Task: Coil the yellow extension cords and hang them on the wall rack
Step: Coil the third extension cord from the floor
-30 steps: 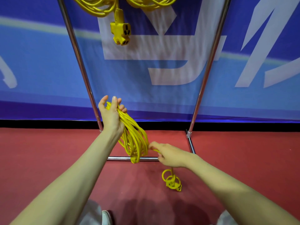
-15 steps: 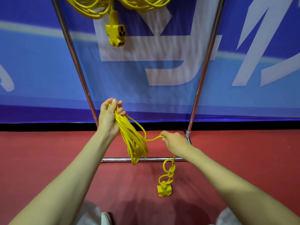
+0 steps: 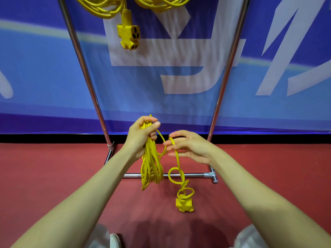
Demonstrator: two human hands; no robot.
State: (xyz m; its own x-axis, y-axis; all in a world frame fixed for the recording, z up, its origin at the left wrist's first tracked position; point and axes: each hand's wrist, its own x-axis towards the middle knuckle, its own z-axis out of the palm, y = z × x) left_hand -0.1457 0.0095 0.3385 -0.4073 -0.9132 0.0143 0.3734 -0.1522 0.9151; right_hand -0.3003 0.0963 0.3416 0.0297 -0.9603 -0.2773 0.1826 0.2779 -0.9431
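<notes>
My left hand grips the top of a yellow extension cord coil, whose loops hang down past the rack's bottom bar. My right hand, just to the right, has the cord's free end draped over its nearly straight fingers. That loose end curls downward and finishes in a yellow socket block near the floor. Another coiled yellow cord hangs from the top of the rack, its socket dangling below it.
The chrome rack has two slanted uprights and a low crossbar on a red floor. A blue banner hangs behind it. My shoe shows at the bottom edge.
My right hand rose from near the floor up to the left hand, lifting the free cord end. The socket block moved up and to the right. The view shifted slightly.
</notes>
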